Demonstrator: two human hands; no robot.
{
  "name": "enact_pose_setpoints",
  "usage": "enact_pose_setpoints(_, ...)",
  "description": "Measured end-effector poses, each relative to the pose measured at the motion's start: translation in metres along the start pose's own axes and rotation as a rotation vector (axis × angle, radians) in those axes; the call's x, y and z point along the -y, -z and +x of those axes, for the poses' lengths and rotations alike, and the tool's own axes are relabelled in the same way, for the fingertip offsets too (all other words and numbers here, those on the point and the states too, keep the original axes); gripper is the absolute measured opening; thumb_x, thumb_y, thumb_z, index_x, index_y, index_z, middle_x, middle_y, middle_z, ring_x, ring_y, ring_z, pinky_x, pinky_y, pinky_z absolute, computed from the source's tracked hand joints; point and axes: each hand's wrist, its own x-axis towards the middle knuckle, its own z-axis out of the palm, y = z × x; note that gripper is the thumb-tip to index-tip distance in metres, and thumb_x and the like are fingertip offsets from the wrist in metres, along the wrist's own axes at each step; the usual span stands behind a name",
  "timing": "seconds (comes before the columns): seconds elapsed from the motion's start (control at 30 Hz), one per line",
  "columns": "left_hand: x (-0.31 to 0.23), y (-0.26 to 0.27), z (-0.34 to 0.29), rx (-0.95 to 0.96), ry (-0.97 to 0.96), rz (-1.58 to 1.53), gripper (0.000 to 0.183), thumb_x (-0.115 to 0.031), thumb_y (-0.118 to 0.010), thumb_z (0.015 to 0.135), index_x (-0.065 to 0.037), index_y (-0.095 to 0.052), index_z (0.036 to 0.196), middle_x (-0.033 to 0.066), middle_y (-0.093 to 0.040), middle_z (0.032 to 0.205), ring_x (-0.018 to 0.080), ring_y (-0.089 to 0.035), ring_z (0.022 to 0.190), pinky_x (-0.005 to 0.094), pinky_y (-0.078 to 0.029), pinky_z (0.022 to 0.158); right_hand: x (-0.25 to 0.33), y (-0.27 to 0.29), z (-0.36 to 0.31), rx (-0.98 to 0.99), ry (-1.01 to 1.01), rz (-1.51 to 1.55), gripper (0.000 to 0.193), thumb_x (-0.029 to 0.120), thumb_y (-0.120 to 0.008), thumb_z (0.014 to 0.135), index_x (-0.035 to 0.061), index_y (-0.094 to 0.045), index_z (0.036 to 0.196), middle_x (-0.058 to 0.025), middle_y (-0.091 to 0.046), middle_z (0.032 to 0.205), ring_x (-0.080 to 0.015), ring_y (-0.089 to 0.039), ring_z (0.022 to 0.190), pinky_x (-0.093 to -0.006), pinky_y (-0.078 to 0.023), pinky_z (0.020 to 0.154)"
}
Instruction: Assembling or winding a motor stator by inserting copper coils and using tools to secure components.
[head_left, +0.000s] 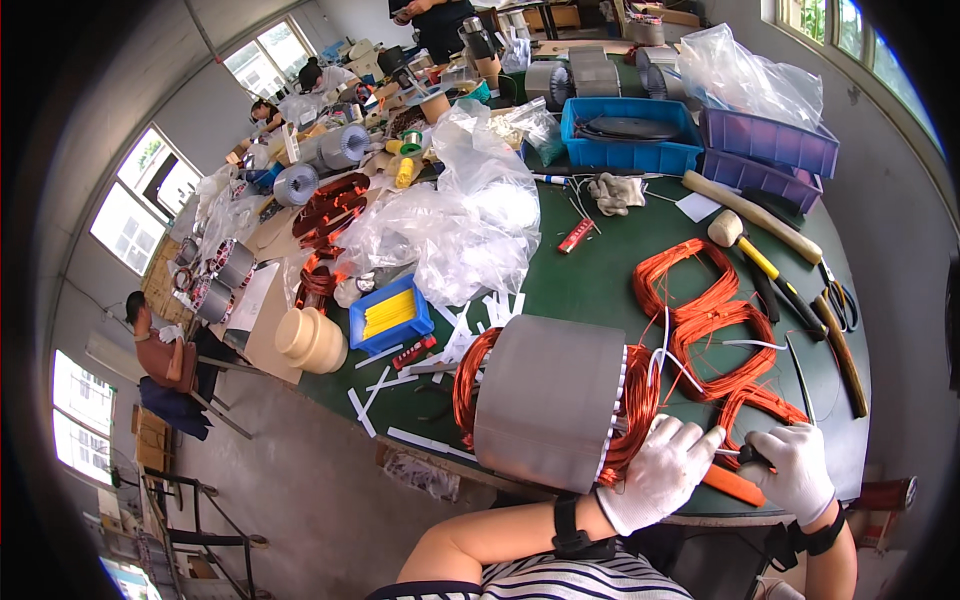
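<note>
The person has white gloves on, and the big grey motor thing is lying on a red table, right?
Not quite: the table is green, not red, as the head view shows. You're right about the white gloves and the big grey motor stator lying there.

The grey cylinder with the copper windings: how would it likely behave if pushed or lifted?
The grey cylinder lies on its side, so a push against its curved wall could roll it. Its broad, metallic-looking body suggests heft and stiffness. The copper windings at its ends, bundles of thin strands, would probably flex.
</note>
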Motion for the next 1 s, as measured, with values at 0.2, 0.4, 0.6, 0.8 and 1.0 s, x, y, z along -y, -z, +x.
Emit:
enact_pose_setpoints(0.2,-0.017,0.054,-0.020,-0.042,-0.540,-0.183,0.034,-0.019,-0.061,0.080,-0.003,-0.067,0.109,0.0110,-0.065,0.107,0.0261,-0.063,0.104,0.0416,-0.053,0.091,-0.019,-0.016,-0.003,0.051,0.034,0.128,0.045,0.050,-0.070,0.077,0.0059,-0.065,0.087,-0.0129,-0.056,0.064,-0.0343,-0.058,0.059,-0.0430,-0.043,0.055)
enact_pose_setpoints(0.4,0.055,0.129,-0.051,-0.679,-0.044,0.109,0.033,-0.013,-0.039,0.102,0.012,-0.058,0.113,0.0171,-0.063,0.107,0.0324,-0.062,0.103,0.0422,-0.047,0.097,-0.033,-0.031,-0.002,0.028,0.002,0.270,0.051,0.052,-0.066,0.081,0.0021,-0.064,0.090,-0.0141,-0.057,0.067,-0.0373,-0.059,0.063,-0.0428,-0.046,0.059)
enact_pose_setpoints(0.6,0.104,0.144,-0.064,-0.554,0.674,-0.326,0.032,-0.008,-0.042,0.099,0.008,-0.051,0.125,0.0144,-0.060,0.117,0.0211,-0.057,0.107,0.0330,-0.043,0.096,-0.037,-0.035,0.004,0.066,-0.015,0.308,0.053,0.055,-0.063,0.082,0.0025,-0.065,0.090,-0.0123,-0.060,0.068,-0.0343,-0.060,0.063,-0.0404,-0.047,0.059)
enact_pose_setpoints(0.8,0.212,0.146,-0.162,-0.140,0.936,-0.535,0.048,-0.013,-0.044,0.101,-0.003,-0.032,0.147,0.0087,-0.039,0.149,0.0196,-0.045,0.129,0.0352,-0.037,0.108,-0.033,-0.022,0.009,0.064,0.056,0.172,0.051,0.052,-0.068,0.075,0.0038,-0.064,0.090,-0.0097,-0.055,0.065,-0.0315,-0.057,0.060,-0.0396,-0.044,0.059)
enact_pose_setpoints(1.0,0.205,0.143,-0.167,-0.024,0.794,-0.531,0.047,-0.014,-0.046,0.100,-0.003,-0.036,0.145,0.0093,-0.043,0.146,0.0215,-0.048,0.127,0.0364,-0.038,0.108,-0.016,0.000,0.003,0.016,0.239,-0.183,0.057,0.036,-0.079,0.059,0.0030,-0.062,0.102,-0.0029,-0.045,0.064,-0.0201,-0.048,0.056,-0.0355,-0.036,0.058)
